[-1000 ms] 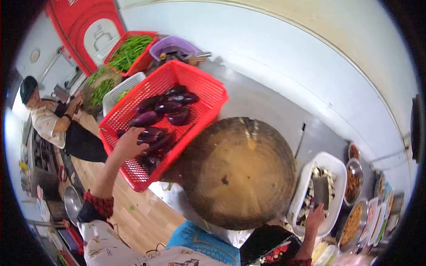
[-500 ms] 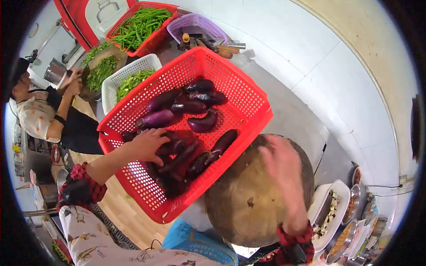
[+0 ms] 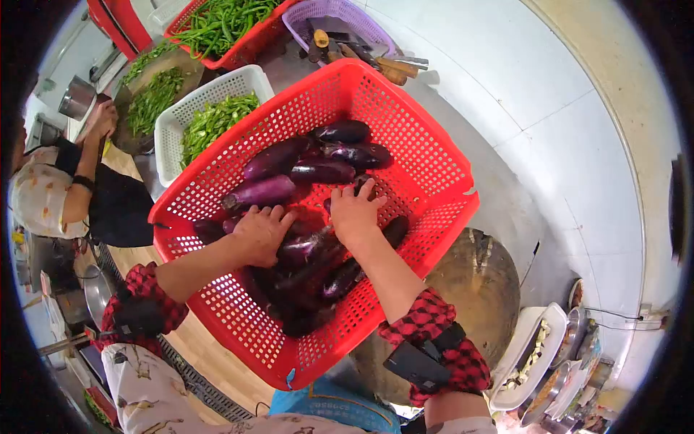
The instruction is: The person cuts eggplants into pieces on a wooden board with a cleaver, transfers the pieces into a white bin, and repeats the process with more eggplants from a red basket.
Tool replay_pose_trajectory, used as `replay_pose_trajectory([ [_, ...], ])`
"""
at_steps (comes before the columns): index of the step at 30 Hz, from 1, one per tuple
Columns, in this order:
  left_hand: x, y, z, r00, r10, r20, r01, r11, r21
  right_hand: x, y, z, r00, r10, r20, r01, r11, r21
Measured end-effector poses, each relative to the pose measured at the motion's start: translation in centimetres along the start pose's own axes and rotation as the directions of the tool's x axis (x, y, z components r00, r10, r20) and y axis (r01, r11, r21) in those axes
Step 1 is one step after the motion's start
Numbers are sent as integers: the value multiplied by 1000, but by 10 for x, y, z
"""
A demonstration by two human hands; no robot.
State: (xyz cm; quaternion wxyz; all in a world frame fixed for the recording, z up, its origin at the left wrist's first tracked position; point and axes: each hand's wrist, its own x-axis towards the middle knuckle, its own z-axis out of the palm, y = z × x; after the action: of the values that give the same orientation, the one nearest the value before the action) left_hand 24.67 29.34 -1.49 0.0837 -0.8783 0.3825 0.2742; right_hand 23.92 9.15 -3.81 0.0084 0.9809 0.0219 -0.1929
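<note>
A big red perforated basket (image 3: 238,307) holds several dark purple eggplants (image 3: 322,171). Both of my hands reach down into it. My left hand (image 3: 262,235) lies over eggplants on the left side, its fingers apart. To its right, my right hand (image 3: 356,215) spreads its fingers over a small curved eggplant, touching it and partly covering it. More eggplants (image 3: 340,281) lie below and between my forearms, some of them in shadow. Under the basket's right side is a round wooden chopping block (image 3: 481,296), partly hidden by the basket and my right sleeve.
Behind the basket stand a white basket of cut green peppers (image 3: 220,124), a red basket of long green peppers (image 3: 224,27) and a purple basket (image 3: 340,11) near knife handles (image 3: 397,69). A co-worker (image 3: 54,188) stands left. A white tray (image 3: 553,340) is at lower right.
My right hand has moved from above the chopping block up and left into the red basket, onto an eggplant. My left hand stays over the eggplants. The view has shifted slightly.
</note>
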Motion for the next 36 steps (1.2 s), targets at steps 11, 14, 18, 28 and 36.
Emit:
replay_pose_trajectory([
  [11, -33, 12, -85, 865, 14, -501, -429, 539, -725, -130, 85, -110, 953, -62, -296, 285, 514, 809],
  [14, -53, 58, -146, 904, 104, -414, -423, 352, -835, -205, 108, -126, 920, 166, -354, 325, 182, 928],
  [18, -31, 141, -179, 876, 417, -241, -373, 270, -888, -267, 139, -86, 860, 419, -292, 228, 198, 953],
  [28, 96, 301, -111, 941, 305, 147, -254, 923, -289, -284, 184, 66, 809, 423, -407, -267, 883, 386],
  [36, 0, 142, -117, 739, 116, -664, -432, 837, -335, -314, 184, 33, 777, 497, -387, -164, 753, 637],
])
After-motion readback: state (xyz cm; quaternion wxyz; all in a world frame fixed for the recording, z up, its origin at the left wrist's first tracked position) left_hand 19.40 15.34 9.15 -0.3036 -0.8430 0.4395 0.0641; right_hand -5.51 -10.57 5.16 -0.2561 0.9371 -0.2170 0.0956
